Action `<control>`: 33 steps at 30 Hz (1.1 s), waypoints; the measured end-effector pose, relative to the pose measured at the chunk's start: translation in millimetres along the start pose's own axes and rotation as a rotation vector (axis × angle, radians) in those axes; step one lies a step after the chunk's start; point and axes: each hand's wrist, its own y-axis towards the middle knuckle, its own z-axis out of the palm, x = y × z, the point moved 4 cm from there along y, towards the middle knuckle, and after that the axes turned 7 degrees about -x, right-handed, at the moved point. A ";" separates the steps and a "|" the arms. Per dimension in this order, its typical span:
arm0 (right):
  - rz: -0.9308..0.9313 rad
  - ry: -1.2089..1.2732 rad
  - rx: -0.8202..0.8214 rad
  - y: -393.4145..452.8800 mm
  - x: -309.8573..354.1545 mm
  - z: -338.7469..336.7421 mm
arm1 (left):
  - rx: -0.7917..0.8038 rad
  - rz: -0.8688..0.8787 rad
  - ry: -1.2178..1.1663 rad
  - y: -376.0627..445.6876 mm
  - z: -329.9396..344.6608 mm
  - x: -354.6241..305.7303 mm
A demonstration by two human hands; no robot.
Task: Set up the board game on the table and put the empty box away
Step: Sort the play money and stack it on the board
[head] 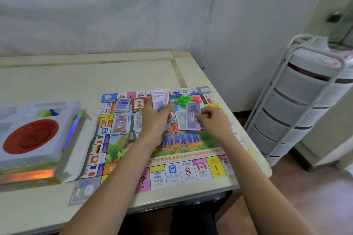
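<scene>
left hand [155, 118] gripped a fanned wad of play money [160, 99], probably to deal from | right hand [211, 120] pinched a purple bill [193, 115] onto a pile mid-board | board [172, 150] lay flat, colourful, at the surface's right edge | box [38, 139] sat open by its left edge, not emptied

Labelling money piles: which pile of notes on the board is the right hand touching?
The purple pile, rightmost on the game board: the right hand pinches its edge. The pale green pile beside it lies untouched.
</scene>
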 end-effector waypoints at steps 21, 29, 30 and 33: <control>-0.109 -0.640 0.011 41.8 -14.0 21.4 | 0.196 -0.463 -0.548 8.4 19.1 10.8; -0.519 -0.009 -0.023 -20.0 59.1 20.2 | 0.358 -0.369 -0.358 -1.2 -14.7 4.1; -0.470 0.046 -0.003 -22.3 63.2 24.8 | 0.388 -0.331 -0.318 -2.8 -17.1 3.2; -0.227 0.234 0.129 -23.5 70.1 42.7 | 0.423 -0.248 -0.201 -7.5 -31.1 2.4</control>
